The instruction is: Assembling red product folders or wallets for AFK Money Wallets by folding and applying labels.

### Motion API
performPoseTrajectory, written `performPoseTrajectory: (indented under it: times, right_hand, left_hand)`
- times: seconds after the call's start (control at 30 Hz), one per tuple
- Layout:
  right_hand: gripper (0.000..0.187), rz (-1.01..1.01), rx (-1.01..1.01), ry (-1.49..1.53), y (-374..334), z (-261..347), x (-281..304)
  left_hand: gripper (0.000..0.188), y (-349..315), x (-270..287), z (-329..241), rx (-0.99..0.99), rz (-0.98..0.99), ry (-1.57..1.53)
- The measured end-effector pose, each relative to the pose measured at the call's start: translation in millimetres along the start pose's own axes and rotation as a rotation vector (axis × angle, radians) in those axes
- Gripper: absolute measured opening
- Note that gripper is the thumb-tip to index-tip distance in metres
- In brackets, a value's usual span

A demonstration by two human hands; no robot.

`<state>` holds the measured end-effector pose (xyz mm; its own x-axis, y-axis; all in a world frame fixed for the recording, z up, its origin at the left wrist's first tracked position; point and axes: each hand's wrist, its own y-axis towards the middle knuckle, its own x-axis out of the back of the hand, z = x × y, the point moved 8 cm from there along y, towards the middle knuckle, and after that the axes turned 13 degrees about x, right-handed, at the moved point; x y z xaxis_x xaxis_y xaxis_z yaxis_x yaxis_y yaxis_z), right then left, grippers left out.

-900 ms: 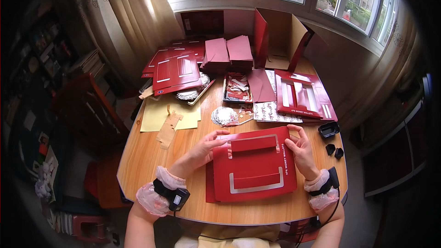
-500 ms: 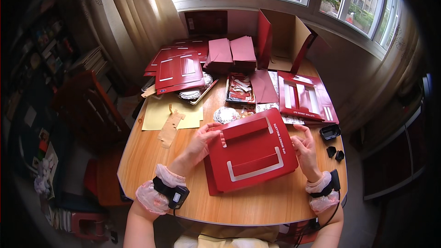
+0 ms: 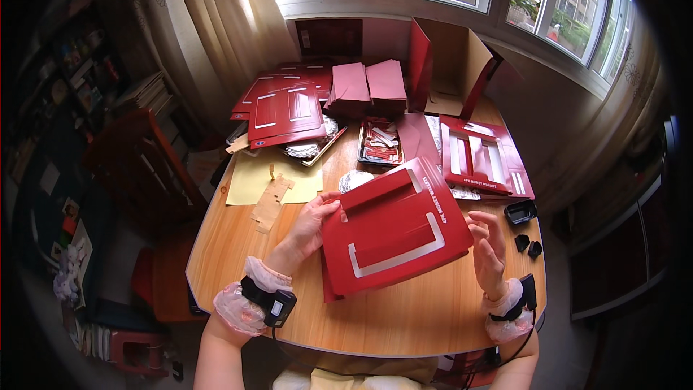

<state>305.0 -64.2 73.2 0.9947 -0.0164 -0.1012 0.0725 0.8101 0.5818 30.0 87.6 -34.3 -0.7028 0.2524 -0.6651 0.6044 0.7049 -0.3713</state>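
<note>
A red cardboard display panel (image 3: 390, 227) with white-edged, bracket-shaped slots is raised at a tilt over the near part of the table. Its upper left edge is pinched between the thumb and fingers of my left hand (image 3: 309, 227). Another red layer shows beneath the panel's lower left edge. My right hand (image 3: 491, 251) stands at the panel's right edge, fingers stretched and slightly apart; whether a fingertip touches the edge I cannot tell. Behind the panel lies a round silvery piece (image 3: 355, 180), partly covered by it.
More red panels lie in a stack (image 3: 285, 112) at the back left and a pile (image 3: 482, 159) at the right. Pink envelopes (image 3: 368, 83) stand before an open carton (image 3: 451, 65). Near the middle are a tray of small packets (image 3: 380, 141), yellow paper (image 3: 242, 180) and black plastic pieces (image 3: 520, 211).
The panel has turned slightly, its right side dipping nearer to me. My right hand's fingers have opened out from their curled pose. My left hand keeps its grip.
</note>
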Motion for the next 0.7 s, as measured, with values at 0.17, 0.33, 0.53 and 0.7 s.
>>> performPoseTrajectory:
  times: [0.17, 0.33, 0.53, 0.7]
  right_hand:
    - [0.050, 0.094, 0.100, -0.038, -3.8, 7.2, -6.0]
    - [0.049, 0.028, 0.018, 0.021, -3.8, -2.1, -8.9]
    - [0.045, -0.020, -0.086, 0.128, -4.6, -14.9, 2.6]
    - [0.042, -0.127, -0.061, 0.196, 4.8, -11.1, 14.1]
  left_hand:
    - [0.026, -0.3, 3.9, -2.6, -0.035, -0.034, 0.014]
    - [0.025, 1.3, 6.3, -2.6, -0.034, -0.027, 0.004]
    - [0.023, -0.9, 3.7, -4.5, 0.006, 0.006, 0.042]
    - [0.022, -11.5, -11.2, -11.8, 0.052, -0.023, 0.211]
